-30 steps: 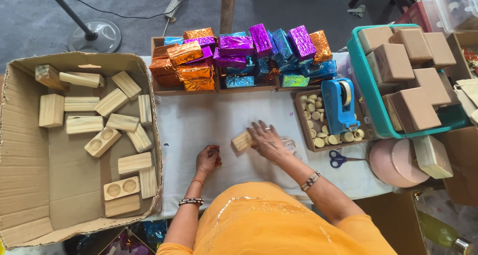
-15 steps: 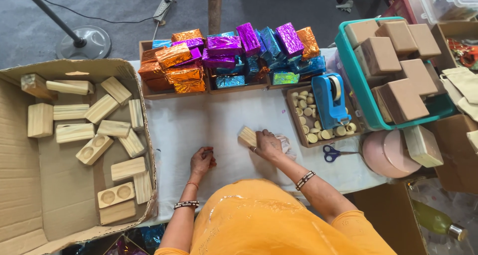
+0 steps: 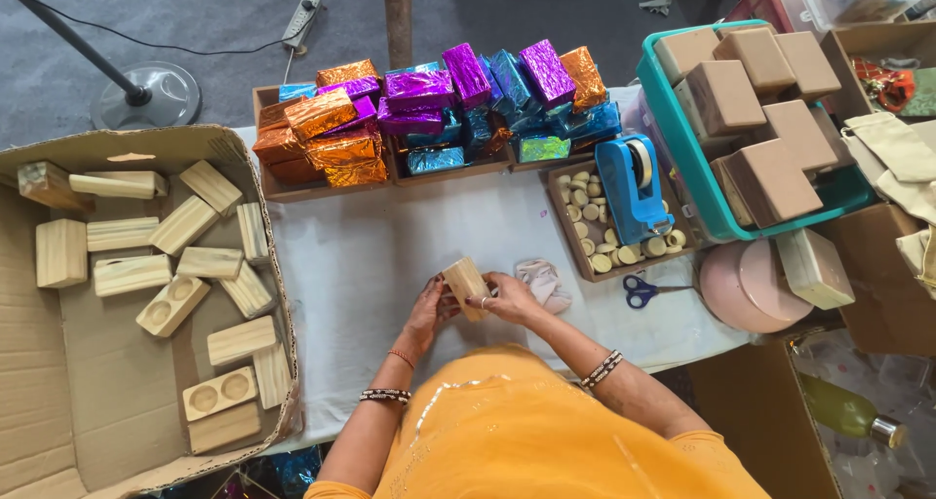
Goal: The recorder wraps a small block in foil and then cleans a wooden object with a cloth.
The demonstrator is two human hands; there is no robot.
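A pale wooden block (image 3: pixel 464 283) is lifted just above the white tablecloth (image 3: pixel 361 265), tilted, in front of my body. My left hand (image 3: pixel 427 312) grips its left side and my right hand (image 3: pixel 510 298) grips its right side. A crumpled pinkish cloth (image 3: pixel 542 283) lies just right of my right hand. Bangles show on both wrists, and my orange sleeves fill the bottom of the view.
An open cardboard box (image 3: pixel 58 431) at the left holds several wooden blocks. Trays of foil-wrapped packets (image 3: pixel 429 109) line the far edge. A blue tape dispenser (image 3: pixel 632 187) sits in a tray of small discs, with scissors (image 3: pixel 643 289), a teal bin (image 3: pixel 682 168) of brown boxes and round pink lids (image 3: pixel 746 285) at right.
My left hand came off the cloth and joined the right hand on the wooden block. The block rose from the table and moved closer to my body.
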